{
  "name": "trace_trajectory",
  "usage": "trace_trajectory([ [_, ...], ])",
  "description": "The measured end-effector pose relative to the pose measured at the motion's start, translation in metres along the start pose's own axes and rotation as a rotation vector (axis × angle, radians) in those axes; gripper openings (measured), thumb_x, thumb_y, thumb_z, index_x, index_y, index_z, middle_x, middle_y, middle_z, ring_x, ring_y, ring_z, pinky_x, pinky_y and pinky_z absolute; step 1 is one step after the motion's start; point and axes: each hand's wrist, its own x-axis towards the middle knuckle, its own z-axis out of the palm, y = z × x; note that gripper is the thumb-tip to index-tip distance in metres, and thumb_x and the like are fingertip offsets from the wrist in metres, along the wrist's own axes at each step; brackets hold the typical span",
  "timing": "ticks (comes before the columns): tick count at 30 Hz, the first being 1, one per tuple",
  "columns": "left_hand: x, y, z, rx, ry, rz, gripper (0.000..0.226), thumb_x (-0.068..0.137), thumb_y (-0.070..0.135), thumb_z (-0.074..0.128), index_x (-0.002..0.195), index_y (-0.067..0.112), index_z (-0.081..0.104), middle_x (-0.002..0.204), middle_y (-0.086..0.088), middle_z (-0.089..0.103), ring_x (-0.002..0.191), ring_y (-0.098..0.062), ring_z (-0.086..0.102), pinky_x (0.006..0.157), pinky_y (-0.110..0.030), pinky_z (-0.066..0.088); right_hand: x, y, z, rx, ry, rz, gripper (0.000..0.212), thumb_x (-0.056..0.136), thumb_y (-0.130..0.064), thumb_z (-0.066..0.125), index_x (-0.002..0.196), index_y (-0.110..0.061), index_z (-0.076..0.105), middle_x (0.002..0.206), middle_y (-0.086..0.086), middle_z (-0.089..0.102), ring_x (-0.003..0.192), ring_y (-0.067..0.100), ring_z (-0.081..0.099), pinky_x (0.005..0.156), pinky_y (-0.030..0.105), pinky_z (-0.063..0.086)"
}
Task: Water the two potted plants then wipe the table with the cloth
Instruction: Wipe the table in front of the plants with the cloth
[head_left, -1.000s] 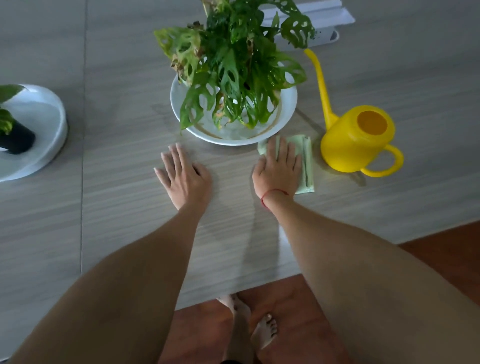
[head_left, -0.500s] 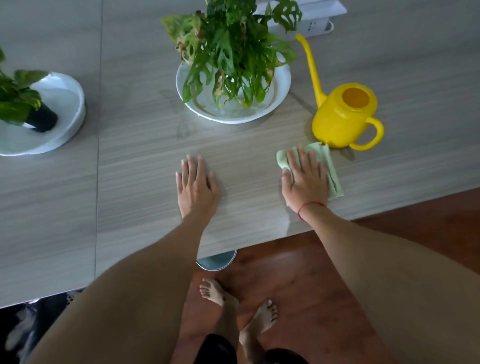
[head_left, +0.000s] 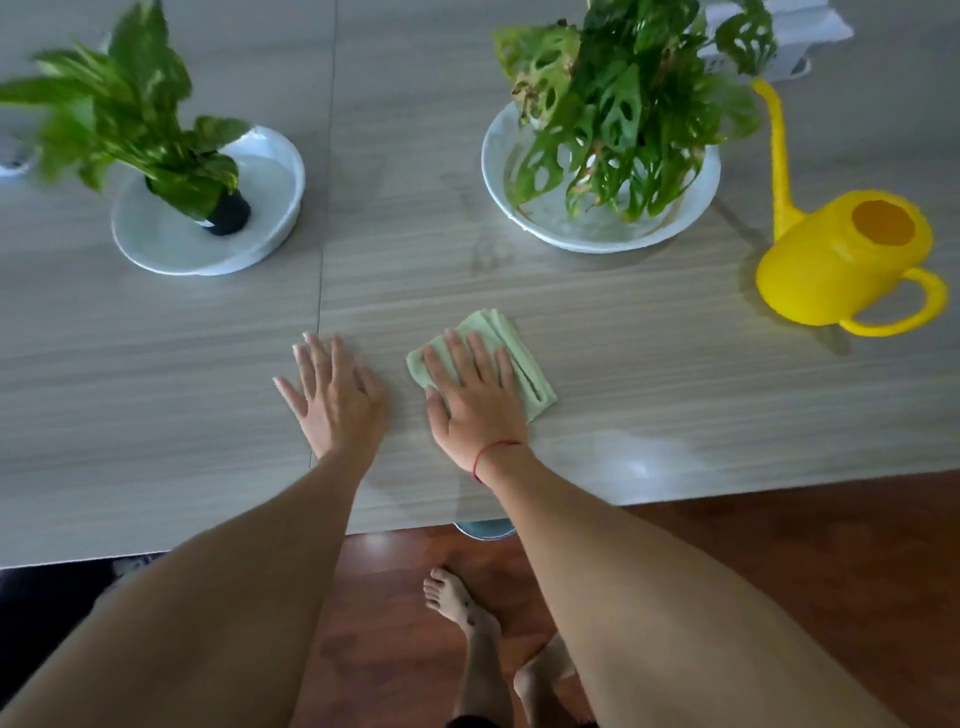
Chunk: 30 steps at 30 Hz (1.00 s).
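Wiping under way, watering apparently finished.
Right hand (head_left: 475, 400) presses flat on the cloth (head_left: 524, 358); left hand (head_left: 332, 397) lies spread on the counter (head_left: 675, 374); watering can (head_left: 841, 260) stands aside.

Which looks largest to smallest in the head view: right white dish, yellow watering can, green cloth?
1. right white dish
2. yellow watering can
3. green cloth, partly hidden under the right hand

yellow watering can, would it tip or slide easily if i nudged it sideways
The yellow watering can probably slides rather than tips: its body looks squat and wide on the smooth table. Its long thin spout and looped handle could catch and swing it round. Its fill level can't be seen, so its weight is uncertain.
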Motion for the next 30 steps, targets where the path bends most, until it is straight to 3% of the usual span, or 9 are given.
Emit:
trace_trajectory([
  [3, 0.013, -0.022, -0.007, -0.046, -0.003, -0.083, 0.046, 0.101, 0.024, 0.034, 0.146, 0.019, 0.039, 0.161, -0.009, 0.015, 0.15, -0.024, 0.005, 0.118, -0.05, -0.006, 0.005, 0.027, -0.005, -0.04, 0.025, -0.093, 0.053, 0.09, -0.039, 0.03, 0.14, -0.029, 0.043, 0.153, -0.001, 0.035, 0.143, 0.025, 0.028, 0.119, 0.043, 0.013],
  [7, 0.035, -0.057, -0.02, -0.027, -0.047, -0.083, 0.049, 0.102, 0.031, 0.032, 0.149, 0.016, 0.032, 0.161, -0.009, 0.016, 0.15, -0.025, 0.005, 0.12, -0.049, 0.001, 0.037, 0.05, -0.015, -0.107, 0.071, 0.188, 0.066, 0.085, -0.047, 0.011, 0.146, -0.031, 0.032, 0.158, -0.002, 0.022, 0.147, 0.022, 0.018, 0.12, 0.044, 0.009],
  [11, 0.03, -0.072, -0.016, -0.032, -0.022, -0.031, 0.055, 0.103, 0.038, 0.03, 0.154, 0.019, 0.023, 0.162, -0.005, 0.014, 0.15, -0.021, 0.005, 0.122, -0.041, 0.002, 0.068, 0.026, -0.008, -0.133, 0.087, 0.403, 0.061, 0.088, -0.043, 0.017, 0.148, -0.031, 0.025, 0.16, 0.001, 0.015, 0.148, 0.025, 0.011, 0.119, 0.047, 0.003],
  [18, 0.03, -0.075, -0.01, -0.078, 0.018, -0.024, 0.056, 0.1, 0.038, 0.032, 0.153, 0.02, 0.027, 0.161, -0.004, 0.018, 0.15, -0.02, 0.008, 0.121, -0.038, 0.002, 0.078, -0.058, 0.019, -0.064, 0.01, 0.253, 0.056, 0.095, -0.036, 0.04, 0.148, -0.032, 0.024, 0.161, 0.003, 0.007, 0.148, 0.026, 0.003, 0.12, 0.048, 0.0],
  [21, 0.033, -0.073, -0.018, -0.11, -0.046, -0.034, 0.054, 0.099, 0.035, 0.04, 0.151, 0.019, 0.032, 0.161, -0.006, 0.019, 0.15, -0.021, 0.01, 0.121, -0.038, 0.004, 0.052, -0.106, 0.033, 0.055, -0.051, 0.193, 0.054, 0.097, -0.038, 0.033, 0.149, -0.032, 0.019, 0.161, -0.001, 0.001, 0.149, 0.022, -0.004, 0.121, 0.044, -0.006],
  [23, 0.037, -0.069, -0.032, -0.163, -0.053, -0.063, 0.046, 0.096, 0.033, 0.046, 0.14, 0.02, 0.048, 0.155, -0.006, 0.032, 0.145, -0.025, 0.025, 0.117, -0.04, 0.017, 0.05, -0.114, 0.029, 0.149, -0.122, 0.201, 0.051, 0.1, -0.035, 0.027, 0.15, -0.03, 0.016, 0.161, -0.002, -0.001, 0.148, 0.019, -0.007, 0.12, 0.04, -0.009],
  [26, 0.036, -0.054, -0.052, -0.304, -0.014, -0.182, 0.029, 0.094, 0.034, 0.05, 0.111, 0.017, 0.066, 0.119, -0.006, 0.062, 0.113, -0.03, 0.055, 0.093, -0.038, 0.04, 0.053, -0.088, 0.004, 0.304, -0.106, 0.159, 0.048, 0.096, -0.017, 0.041, 0.144, -0.018, 0.036, 0.159, 0.007, 0.016, 0.148, 0.022, 0.009, 0.121, 0.035, 0.007],
  [28, 0.028, -0.038, -0.058, -0.411, -0.101, -0.269, 0.026, 0.089, 0.04, 0.057, 0.09, 0.017, 0.067, 0.093, -0.002, 0.068, 0.094, -0.028, 0.063, 0.077, -0.035, 0.046, 0.046, -0.059, -0.009, 0.259, 0.033, 0.166, 0.05, 0.085, -0.007, 0.052, 0.135, -0.014, 0.05, 0.149, 0.016, 0.036, 0.139, 0.029, 0.031, 0.116, 0.04, 0.027],
  [30, 0.019, -0.023, -0.059, -0.426, -0.197, -0.28, 0.031, 0.08, 0.049, 0.067, 0.082, 0.018, 0.064, 0.083, 0.004, 0.068, 0.084, -0.022, 0.064, 0.074, -0.033, 0.05, 0.037, -0.036, -0.016, 0.23, 0.1, 0.209, 0.047, 0.082, -0.008, 0.057, 0.128, -0.012, 0.056, 0.127, 0.02, 0.053, 0.119, 0.035, 0.048, 0.102, 0.042, 0.041],
])
